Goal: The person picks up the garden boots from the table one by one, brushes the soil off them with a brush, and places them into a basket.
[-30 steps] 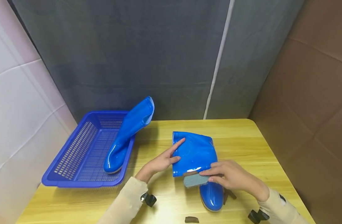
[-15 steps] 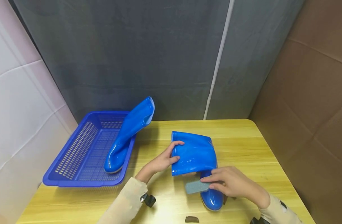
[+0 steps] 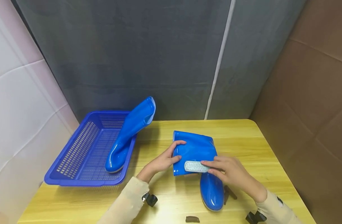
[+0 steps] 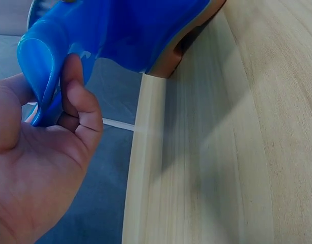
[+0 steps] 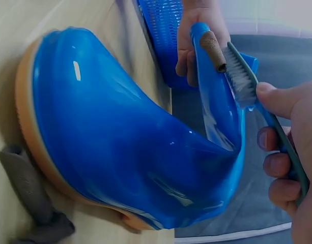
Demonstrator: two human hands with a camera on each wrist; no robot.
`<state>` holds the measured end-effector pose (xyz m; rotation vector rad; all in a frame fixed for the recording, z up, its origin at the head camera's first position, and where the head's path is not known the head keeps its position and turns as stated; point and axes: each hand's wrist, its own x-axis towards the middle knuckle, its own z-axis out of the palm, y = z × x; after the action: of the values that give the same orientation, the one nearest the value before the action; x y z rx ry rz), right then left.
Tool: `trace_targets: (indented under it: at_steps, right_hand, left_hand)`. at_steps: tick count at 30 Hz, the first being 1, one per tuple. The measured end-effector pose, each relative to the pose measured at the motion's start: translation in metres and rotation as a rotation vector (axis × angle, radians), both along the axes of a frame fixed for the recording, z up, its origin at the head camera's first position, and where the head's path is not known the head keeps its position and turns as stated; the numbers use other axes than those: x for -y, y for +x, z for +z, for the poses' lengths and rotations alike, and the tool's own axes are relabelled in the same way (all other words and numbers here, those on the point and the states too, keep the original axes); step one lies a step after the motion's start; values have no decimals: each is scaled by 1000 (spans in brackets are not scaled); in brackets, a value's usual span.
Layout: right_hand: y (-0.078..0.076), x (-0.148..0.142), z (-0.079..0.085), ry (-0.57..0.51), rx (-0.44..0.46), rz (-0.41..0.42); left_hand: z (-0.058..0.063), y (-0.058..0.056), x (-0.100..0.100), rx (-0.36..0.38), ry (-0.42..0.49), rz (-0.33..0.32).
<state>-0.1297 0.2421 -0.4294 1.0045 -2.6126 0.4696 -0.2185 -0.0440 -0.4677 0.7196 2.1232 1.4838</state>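
A blue rain boot [image 3: 212, 194] stands on the table with its shaft folded over to the left. My left hand [image 3: 163, 161] grips the top edge of the shaft, the rubber pinched into a fold in the left wrist view. My right hand [image 3: 233, 174] holds a scrubbing brush [image 3: 195, 166] by its handle, over the near side of the shaft. White bristles [image 5: 239, 79] meet the boot beside a rolled brown piece [image 5: 213, 51] that clings to the shaft. The handle's far end is hidden by my fingers.
To the left a blue plastic basket [image 3: 51, 179] holds a second blue boot [image 3: 129, 129], which leans over its right rim. Brown pieces lie by the boot's sole [image 3: 230, 193] and near the front of the wooden table [image 3: 165, 207].
The brush dipped toward me below the shaft, then rose back onto it, now tilted with its pale textured face showing. My left index finger has bent from straight on the shaft.
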Motion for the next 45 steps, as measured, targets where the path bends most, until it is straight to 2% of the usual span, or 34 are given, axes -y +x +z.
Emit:
trace_targets:
  at_steps: [7,15,20,23,25,30,33,37,40,42,45]
  right_hand:
    - [11,-3,-7,-14,83,27]
    - [19,-7,-11,-42,142,12]
    - [25,-18,-14,-186,128,-35]
    - [27,-27,-13,-291,92,-103]
    - [26,-34,-12,-320,62,-162]
    - [25,-52,-11,-320,46,-374]
    - [25,-61,-12,-315,76,-464]
    - [25,-68,-15,-317,120,-486]
    - [25,-71,-17,-317,132,-494]
    - [26,-72,-18,-318,137,-500]
    - [26,-72,-20,-314,147,-497]
  left_hand:
    - [2,0,-1,2,-4,1]
    - [3,0,-1,6,-15,11]
    - [4,0,-1,-1,12,21]
    - [7,-2,-1,-26,35,55]
    - [10,-3,-2,-47,54,82]
    - [27,-6,-8,-71,108,104]
    - [45,-8,-14,-73,132,115]
    - [74,-8,-25,-117,107,133]
    - [93,-8,-35,-182,49,89]
    - [101,-8,-42,-210,13,38]
    - [105,-5,-50,-223,4,-19]
